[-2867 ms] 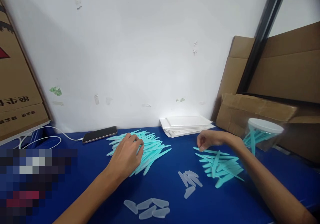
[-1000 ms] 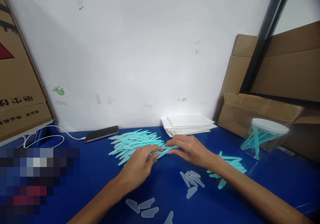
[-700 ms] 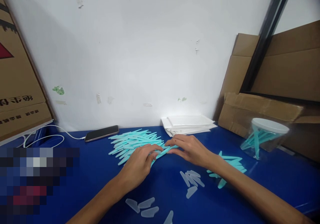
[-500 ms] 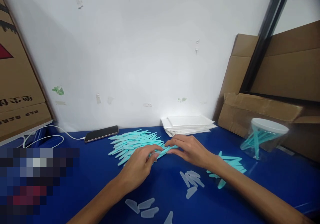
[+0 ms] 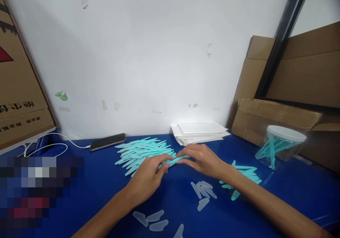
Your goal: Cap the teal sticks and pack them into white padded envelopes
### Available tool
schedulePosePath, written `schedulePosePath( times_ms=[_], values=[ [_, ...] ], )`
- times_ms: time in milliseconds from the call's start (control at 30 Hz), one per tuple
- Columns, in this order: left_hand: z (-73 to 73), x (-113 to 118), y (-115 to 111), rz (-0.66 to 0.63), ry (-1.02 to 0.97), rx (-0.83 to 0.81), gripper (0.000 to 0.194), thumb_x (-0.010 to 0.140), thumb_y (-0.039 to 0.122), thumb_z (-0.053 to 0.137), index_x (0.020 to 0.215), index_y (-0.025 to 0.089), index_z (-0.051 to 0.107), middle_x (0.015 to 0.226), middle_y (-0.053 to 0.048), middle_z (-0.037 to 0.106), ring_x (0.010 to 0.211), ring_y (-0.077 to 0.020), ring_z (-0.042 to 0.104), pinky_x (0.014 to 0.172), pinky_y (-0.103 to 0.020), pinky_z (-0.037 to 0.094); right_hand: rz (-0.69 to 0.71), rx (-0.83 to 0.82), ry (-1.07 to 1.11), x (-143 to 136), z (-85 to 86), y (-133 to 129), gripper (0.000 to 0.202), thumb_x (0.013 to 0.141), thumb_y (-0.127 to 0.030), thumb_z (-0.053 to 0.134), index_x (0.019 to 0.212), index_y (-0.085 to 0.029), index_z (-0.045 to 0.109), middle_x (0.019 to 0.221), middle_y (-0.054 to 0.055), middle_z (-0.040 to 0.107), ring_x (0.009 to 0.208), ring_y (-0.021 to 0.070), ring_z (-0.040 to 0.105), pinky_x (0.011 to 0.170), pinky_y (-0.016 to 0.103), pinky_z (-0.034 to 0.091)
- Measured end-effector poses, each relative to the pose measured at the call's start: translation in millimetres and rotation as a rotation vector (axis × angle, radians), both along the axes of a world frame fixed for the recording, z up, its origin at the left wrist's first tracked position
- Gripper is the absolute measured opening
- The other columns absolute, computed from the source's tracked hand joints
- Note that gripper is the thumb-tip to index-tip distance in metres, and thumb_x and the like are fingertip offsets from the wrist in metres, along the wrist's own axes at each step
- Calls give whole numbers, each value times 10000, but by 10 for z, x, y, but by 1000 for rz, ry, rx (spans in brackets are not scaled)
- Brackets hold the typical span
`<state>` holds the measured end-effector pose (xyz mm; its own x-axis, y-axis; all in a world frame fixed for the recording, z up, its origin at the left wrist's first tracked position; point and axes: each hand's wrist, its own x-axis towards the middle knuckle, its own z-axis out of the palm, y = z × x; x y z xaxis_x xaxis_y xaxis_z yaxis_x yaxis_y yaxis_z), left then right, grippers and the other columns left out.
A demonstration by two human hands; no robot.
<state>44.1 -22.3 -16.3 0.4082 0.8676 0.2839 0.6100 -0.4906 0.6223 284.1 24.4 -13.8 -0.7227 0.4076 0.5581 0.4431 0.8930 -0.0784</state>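
A turquoise eyebrow razor is stretched between my two hands, just above the blue table. My left hand pinches its left end with thumb and fingers, which hide that end. The other end sits in the closed fingertips of my right hand. Right behind my left hand spreads a big pile of turquoise razors. Translucent blade covers lie below my right hand, and several more covers lie nearer to me. A smaller group of razors is partly hidden behind my right forearm.
White sheets are stacked against the wall. A clear tub with a white lid, holding turquoise razors, stands at the right by cardboard. A phone on a white cable lies left of the pile. A cardboard box stands far left.
Both hands stay almost in place around the razor. My left fingers have shifted slightly along it; the piles and covers have not moved.
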Motion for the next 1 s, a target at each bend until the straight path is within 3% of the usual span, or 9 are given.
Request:
schedulePosePath(
  times_ms=[600, 1000],
  values=[
    [22, 6, -8, 10, 9, -7, 368, 996, 364, 424, 1306, 297, 610, 844, 17, 704, 694, -162, 611, 672, -277, 427, -49, 3, -21, 26, 13, 19, 291, 1010, -410, 507, 1119, -193, 667, 921, 68, 703, 814, 165, 655, 696, 261, 489],
    [14, -17, 9, 41, -17, 1, 360, 988, 379, 427, 1261, 275, 638, 817, 1, 697, 655, -160, 606, 632, -270, 444, -95, 10, -33, 43, 37, 30, 271, 1009, -400, 513, 1110, -201, 666, 926, 64, 706, 795, 166, 654, 671, 251, 469]
  ],
)
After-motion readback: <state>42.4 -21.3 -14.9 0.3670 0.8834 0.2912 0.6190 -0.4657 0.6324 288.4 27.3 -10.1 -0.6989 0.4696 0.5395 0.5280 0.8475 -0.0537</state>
